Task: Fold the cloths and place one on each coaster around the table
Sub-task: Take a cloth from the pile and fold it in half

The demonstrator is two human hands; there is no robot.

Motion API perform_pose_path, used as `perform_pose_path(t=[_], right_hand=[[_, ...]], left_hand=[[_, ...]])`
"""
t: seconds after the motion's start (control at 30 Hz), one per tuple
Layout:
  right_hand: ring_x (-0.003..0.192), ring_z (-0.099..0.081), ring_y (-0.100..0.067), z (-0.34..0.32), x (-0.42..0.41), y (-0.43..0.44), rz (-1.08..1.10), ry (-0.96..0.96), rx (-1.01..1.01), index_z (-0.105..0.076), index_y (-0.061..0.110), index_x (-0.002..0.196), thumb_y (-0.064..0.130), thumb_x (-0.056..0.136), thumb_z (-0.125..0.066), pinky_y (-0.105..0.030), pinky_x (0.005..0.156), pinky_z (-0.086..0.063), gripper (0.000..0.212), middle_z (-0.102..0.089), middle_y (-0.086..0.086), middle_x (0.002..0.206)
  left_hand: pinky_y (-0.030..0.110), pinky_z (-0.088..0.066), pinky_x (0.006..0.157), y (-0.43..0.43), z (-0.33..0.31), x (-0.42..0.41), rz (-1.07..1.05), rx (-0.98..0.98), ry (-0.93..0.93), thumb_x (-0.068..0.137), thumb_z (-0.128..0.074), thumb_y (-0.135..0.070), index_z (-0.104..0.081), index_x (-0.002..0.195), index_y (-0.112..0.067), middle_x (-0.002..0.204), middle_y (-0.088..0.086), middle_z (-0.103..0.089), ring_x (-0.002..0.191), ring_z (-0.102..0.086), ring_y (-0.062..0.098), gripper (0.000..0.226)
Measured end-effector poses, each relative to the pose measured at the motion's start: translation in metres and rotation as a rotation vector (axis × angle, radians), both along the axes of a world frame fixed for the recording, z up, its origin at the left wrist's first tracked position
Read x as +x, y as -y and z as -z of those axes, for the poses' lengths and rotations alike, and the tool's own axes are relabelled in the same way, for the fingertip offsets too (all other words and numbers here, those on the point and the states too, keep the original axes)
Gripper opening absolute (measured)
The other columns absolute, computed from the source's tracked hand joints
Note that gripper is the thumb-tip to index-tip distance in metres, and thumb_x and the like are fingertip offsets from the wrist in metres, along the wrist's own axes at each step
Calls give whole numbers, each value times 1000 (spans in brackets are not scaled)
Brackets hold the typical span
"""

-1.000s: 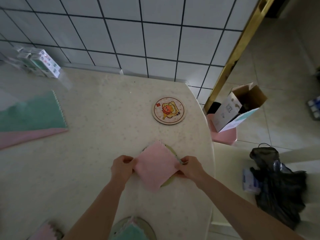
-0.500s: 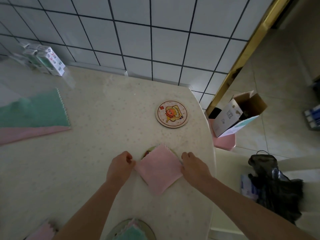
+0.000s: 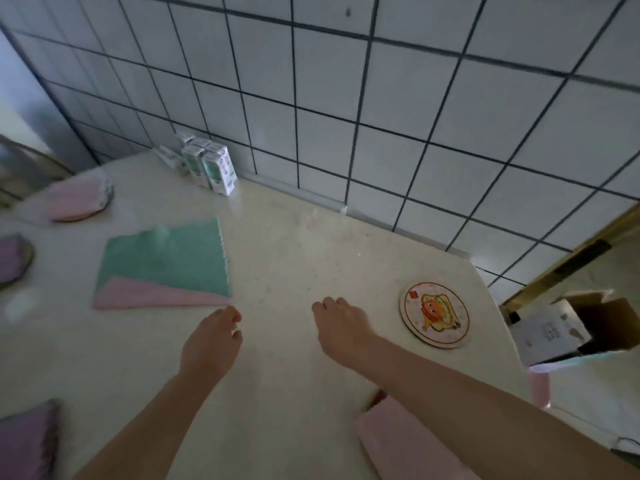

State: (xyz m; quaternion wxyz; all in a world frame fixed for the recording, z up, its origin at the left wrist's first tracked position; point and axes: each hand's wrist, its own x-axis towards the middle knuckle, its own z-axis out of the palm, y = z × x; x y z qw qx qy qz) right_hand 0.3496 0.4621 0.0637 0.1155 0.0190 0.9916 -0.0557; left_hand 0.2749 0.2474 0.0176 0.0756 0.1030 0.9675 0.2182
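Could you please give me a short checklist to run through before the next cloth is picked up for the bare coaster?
1. Hands free: the left hand and the right hand hold nothing. Ok.
2. Cloths left to fold: a green cloth lies flat on an unfolded pink cloth. Ok.
3. Target free: the bare coaster has nothing on it. Ok.
4. Stack within reach: its near corner lies just beyond the left hand's fingers. Ok.
5. Folded pink cloth centred on its coaster: the right arm hides part of it. Cannot tell.
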Motion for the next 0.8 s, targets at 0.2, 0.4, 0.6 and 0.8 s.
perform_pose_path(t=[0.2,0.4,0.6,0.8], right_hand=[[106,-50,-29,21,-99,74,-136,-22,-39,-46,8,117,4,86,-49,-37,73,-41,31,-51,-11,115],[109,-48,-32,52,-165,132,-164,14,-147,-45,8,116,12,91,-47,-39,79,-41,26,-50,-13,117],[107,-54,-34,76,-196,161,-152,63,-231,-46,7,114,28,90,-53,-39,78,-44,32,-53,-14,116],[104,-57,-32,89,-192,166,-190,88,-164,-49,12,109,9,90,-43,-35,74,-42,20,-57,-14,112]], left_hand=[[40,-50,81,73,7,-67,-13,-186,-40,86,-52,-11,-55,115,-16,115,3,-56,107,-51,24,30],[40,-47,91,115,28,-126,61,-301,-79,86,-47,-3,-49,130,-15,129,5,-54,120,-47,26,46],[43,-40,103,130,46,-159,240,-368,-165,83,-37,1,-46,135,-8,142,9,-45,137,-36,30,53],[41,-45,90,144,61,-170,323,-382,-181,82,-57,-7,-62,113,-10,111,14,-62,109,-57,36,31]])
